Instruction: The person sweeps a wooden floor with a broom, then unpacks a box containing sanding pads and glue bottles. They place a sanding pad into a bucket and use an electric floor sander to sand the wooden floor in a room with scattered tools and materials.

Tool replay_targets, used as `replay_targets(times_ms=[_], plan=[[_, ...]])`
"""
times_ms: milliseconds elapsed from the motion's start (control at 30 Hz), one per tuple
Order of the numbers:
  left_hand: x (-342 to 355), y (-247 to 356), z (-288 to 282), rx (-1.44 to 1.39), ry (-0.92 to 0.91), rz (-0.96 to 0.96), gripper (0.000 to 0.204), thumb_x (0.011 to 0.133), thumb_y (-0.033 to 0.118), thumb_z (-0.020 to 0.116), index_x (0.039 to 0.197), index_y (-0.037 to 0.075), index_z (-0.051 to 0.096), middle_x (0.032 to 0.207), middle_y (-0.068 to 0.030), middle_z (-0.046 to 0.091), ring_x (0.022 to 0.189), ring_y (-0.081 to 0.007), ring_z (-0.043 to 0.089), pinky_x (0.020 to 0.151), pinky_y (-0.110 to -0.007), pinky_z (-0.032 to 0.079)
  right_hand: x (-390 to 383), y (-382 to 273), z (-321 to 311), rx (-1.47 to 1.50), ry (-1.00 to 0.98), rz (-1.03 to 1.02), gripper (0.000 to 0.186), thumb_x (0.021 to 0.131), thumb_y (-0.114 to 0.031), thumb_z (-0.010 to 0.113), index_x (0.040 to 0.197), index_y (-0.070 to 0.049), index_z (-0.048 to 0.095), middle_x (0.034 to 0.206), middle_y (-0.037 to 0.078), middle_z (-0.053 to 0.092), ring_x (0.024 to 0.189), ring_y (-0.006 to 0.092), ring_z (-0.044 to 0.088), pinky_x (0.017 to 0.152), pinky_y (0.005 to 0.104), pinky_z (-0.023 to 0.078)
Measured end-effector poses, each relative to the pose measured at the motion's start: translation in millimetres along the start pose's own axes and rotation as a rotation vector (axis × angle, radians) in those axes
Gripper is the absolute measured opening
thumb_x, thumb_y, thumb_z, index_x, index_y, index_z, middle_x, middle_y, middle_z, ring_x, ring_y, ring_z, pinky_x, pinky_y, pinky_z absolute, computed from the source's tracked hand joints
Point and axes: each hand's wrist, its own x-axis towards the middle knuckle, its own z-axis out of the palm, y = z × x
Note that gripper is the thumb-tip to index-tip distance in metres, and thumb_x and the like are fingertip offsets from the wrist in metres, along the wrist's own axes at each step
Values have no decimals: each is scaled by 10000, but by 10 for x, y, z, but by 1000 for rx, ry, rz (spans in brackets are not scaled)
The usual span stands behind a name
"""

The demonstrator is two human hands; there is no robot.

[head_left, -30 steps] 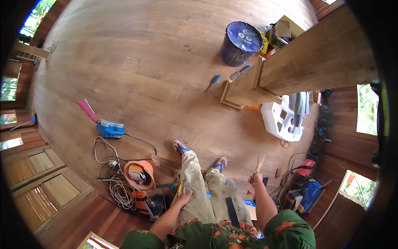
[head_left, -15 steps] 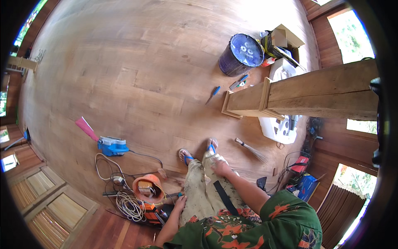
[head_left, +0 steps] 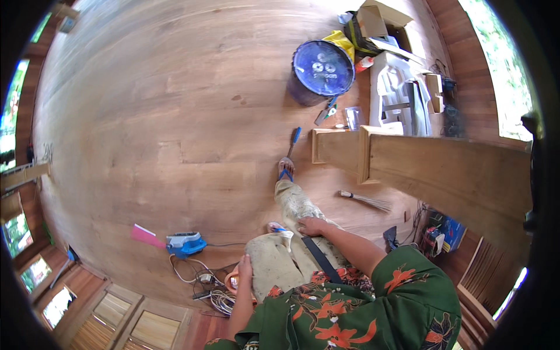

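Footing looks like the point to mind: the right foot [head_left: 286,167] is set well ahead of the left foot [head_left: 276,226], and the bladed end of a blue-handled tool [head_left: 296,137] lies at its toes; whether they touch I cannot tell. I would keep the sole off that blade, put weight down gradually through the forward leg, and use the right hand [head_left: 314,226] on the right trouser leg [head_left: 296,199] as a brace. That hand lies across the cloth with no tool showing in it, but whether its fingers pinch the fabric is unclear. The left hand [head_left: 245,271] is beside the left trouser leg [head_left: 263,256], partly in front of an orange bucket [head_left: 231,281]; its palm is out of sight, so I cannot tell whether it is closed on anything. Loose cables [head_left: 221,301] near that bucket deserve clearance too. The whisk broom [head_left: 368,201] lies on the wooden floor [head_left: 128,146], ahead and to the right of the right hand, near the timber post [head_left: 338,144], with neither hand on it. Its long axis runs mainly left to right, its right end slanting slightly toward the person; the handle points left, toward the right leg, and the bristles fan out rightward.
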Motion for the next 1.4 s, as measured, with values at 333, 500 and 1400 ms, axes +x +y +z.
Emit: replay_targets(times_ms=[333,500,1400], plan=[[560,2072,430,570,-185,15,762,1024,622,446,1536,59,486,1496,-309,543,1408,-472,505,1166,-510,393,184,-45,-691,166,-4,36,684,1027,-535,520,1539,-82,515,1566,235,499,1448,392,476,1217,463,369],[1266,2503,225,563,-367,56,790,1022,622,450,1563,46,457,1531,-305,513,1441,-456,480,1188,-502,374,230,-280,-1384,162,35,135,664,1012,-535,526,1539,-131,528,1536,270,508,1425,421,490,1199,479,390],[2528,5704,-71,921,-436,302,483,1027,333,630,1372,-4,641,1311,-217,710,1218,-314,683,1047,-408,515,473,-651,-3495,810,611,305,545,1006,-447,575,1472,-166,608,1413,208,649,1311,391,611,1128,489,472]])
